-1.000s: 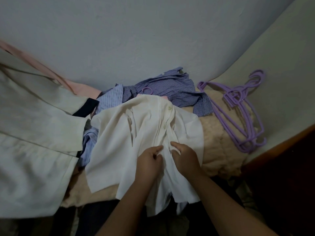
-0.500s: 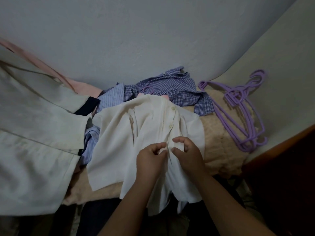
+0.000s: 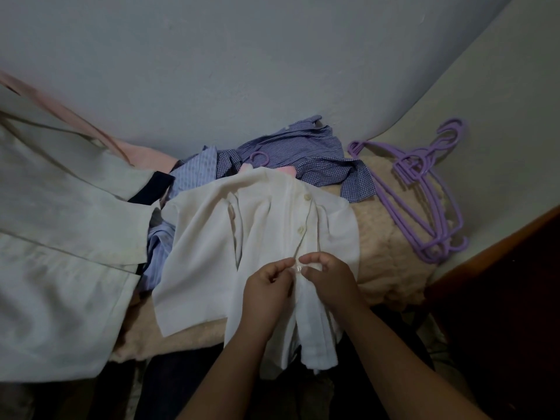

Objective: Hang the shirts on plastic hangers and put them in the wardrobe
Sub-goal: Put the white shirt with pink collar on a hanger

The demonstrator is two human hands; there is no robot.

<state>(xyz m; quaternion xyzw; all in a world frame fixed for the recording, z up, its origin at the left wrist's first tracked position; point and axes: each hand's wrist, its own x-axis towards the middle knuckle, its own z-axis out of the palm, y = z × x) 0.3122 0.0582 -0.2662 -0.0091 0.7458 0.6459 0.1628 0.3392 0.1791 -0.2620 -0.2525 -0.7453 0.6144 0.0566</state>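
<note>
Your left hand (image 3: 268, 286) and right hand (image 3: 328, 278) meet at the button placket of the white shirt (image 3: 260, 237), each pinched shut on a fold of its cloth, fingertips almost touching around what looks like a small button, though the dim light makes that hard to confirm. Two more buttons (image 3: 306, 197) show farther up the placket, toward the collar. The white shirt lies face up on a fuzzy peach blanket (image 3: 385, 247), its hem hanging over the near edge toward you. A hanger hook (image 3: 261, 157) pokes out just beyond the collar, which suggests one is already inside the shirt.

The fabric reads as thin, soft and light; it will bunch and slide rather than hold shape, so take it at the collar or by the hook when you lift, not by the loose hem.

Beyond the white shirt's collar sits a crumpled blue checked shirt (image 3: 306, 153), with a pale striped shirt (image 3: 194, 177) at its left shoulder. A pale green garment (image 3: 60, 237) hangs farther left. To the shirt's right, well apart, a stack of purple plastic hangers (image 3: 424, 195) rests on the blanket against the wall (image 3: 242, 71). No wardrobe is in view.
</note>
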